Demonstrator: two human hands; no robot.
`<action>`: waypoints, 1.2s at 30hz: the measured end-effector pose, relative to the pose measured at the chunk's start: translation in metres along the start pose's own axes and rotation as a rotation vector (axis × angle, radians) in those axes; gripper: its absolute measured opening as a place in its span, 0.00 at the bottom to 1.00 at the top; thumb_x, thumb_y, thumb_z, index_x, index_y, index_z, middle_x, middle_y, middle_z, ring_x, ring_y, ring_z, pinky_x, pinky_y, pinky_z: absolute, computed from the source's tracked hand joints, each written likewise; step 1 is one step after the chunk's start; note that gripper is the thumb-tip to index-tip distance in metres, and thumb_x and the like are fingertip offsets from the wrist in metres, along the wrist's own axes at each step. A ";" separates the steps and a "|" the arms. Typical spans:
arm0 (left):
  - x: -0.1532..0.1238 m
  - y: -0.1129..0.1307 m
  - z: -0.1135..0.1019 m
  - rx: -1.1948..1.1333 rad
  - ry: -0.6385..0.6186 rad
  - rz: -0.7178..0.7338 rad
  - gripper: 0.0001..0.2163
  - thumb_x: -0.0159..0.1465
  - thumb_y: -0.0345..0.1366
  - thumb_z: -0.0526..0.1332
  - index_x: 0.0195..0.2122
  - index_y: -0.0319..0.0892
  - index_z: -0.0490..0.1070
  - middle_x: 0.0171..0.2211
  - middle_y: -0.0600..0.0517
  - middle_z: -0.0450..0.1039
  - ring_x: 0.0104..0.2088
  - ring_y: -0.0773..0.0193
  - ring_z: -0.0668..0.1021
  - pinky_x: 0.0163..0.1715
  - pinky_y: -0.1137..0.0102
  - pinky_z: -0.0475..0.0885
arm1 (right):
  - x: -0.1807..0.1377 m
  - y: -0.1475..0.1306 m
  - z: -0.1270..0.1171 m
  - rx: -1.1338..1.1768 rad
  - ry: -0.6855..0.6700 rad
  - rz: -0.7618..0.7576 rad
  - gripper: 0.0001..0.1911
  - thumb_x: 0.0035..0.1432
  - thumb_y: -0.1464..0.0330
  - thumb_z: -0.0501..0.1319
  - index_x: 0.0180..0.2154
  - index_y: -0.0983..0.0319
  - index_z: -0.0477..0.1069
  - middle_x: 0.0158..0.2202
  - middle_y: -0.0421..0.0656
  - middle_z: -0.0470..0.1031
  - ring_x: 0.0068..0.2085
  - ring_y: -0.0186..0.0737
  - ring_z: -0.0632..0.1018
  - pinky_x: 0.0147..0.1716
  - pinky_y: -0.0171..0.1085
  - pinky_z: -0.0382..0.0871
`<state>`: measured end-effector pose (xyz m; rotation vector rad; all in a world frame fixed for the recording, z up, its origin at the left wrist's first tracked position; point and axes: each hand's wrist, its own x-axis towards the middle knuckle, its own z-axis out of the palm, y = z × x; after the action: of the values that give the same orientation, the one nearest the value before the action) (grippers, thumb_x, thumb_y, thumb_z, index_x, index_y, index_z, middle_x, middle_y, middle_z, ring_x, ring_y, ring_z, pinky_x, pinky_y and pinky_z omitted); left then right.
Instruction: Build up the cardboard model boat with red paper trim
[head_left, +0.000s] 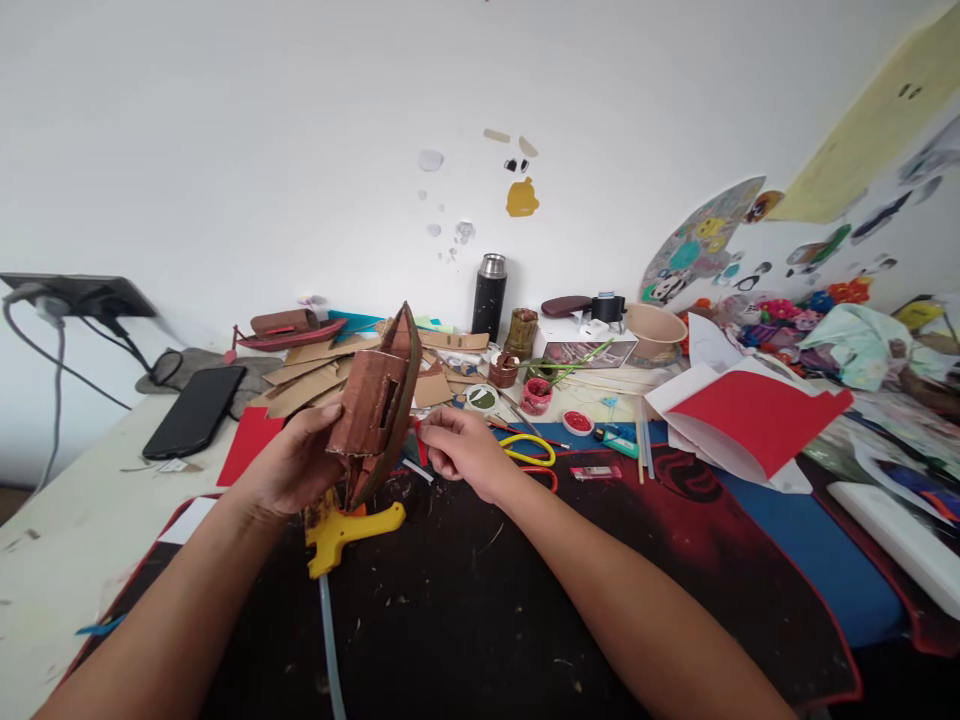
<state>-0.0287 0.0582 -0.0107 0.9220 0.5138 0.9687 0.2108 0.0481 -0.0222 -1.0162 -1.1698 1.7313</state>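
Note:
A brown model boat (365,400) with a ribbed cabin roof is held up, tilted on its side, in my left hand (289,455). My right hand (457,450) pinches a small red piece (418,440) close against the hull's right side; whether it touches the hull I cannot tell. Below the boat lies a yellow glue gun (352,530) with a pale glue stick (330,650) running out of it toward me. The fingers of my left hand are partly hidden behind the boat.
A black phone (193,410) and red paper (250,442) lie left. Cardboard scraps (315,375), another model boat (289,332) and a black flask (489,298) stand behind. Yellow-handled scissors (529,448), paint pots (537,394), a lighter (617,443) and a red sheet (761,420) are right.

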 end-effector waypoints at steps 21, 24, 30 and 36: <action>-0.002 -0.001 0.014 0.108 0.238 -0.028 0.24 0.59 0.47 0.76 0.54 0.43 0.84 0.44 0.43 0.89 0.44 0.43 0.88 0.38 0.62 0.84 | -0.003 0.011 -0.003 -0.057 -0.064 -0.092 0.14 0.60 0.60 0.72 0.32 0.57 0.69 0.18 0.31 0.67 0.19 0.31 0.64 0.19 0.31 0.52; 0.000 0.001 0.017 0.123 0.249 -0.014 0.23 0.60 0.49 0.75 0.53 0.43 0.84 0.43 0.43 0.89 0.41 0.45 0.88 0.36 0.62 0.84 | -0.002 0.009 -0.005 -0.023 -0.009 -0.151 0.18 0.59 0.54 0.73 0.32 0.57 0.69 0.17 0.30 0.66 0.18 0.30 0.62 0.19 0.32 0.52; 0.003 0.001 0.017 0.195 0.250 0.039 0.23 0.60 0.45 0.77 0.55 0.42 0.82 0.35 0.48 0.86 0.29 0.56 0.83 0.30 0.68 0.79 | -0.007 -0.007 0.001 0.052 0.099 -0.239 0.22 0.56 0.51 0.75 0.31 0.56 0.68 0.18 0.28 0.63 0.17 0.29 0.60 0.18 0.33 0.51; 0.003 0.000 0.017 0.241 0.248 0.032 0.24 0.62 0.44 0.76 0.58 0.41 0.80 0.35 0.48 0.85 0.29 0.57 0.82 0.33 0.68 0.80 | -0.004 -0.021 0.017 0.064 0.094 -0.265 0.21 0.57 0.52 0.75 0.31 0.57 0.68 0.19 0.28 0.60 0.17 0.28 0.60 0.17 0.33 0.52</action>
<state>-0.0144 0.0534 -0.0019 1.0321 0.8421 1.0725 0.1999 0.0441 0.0025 -0.8530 -1.1268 1.4878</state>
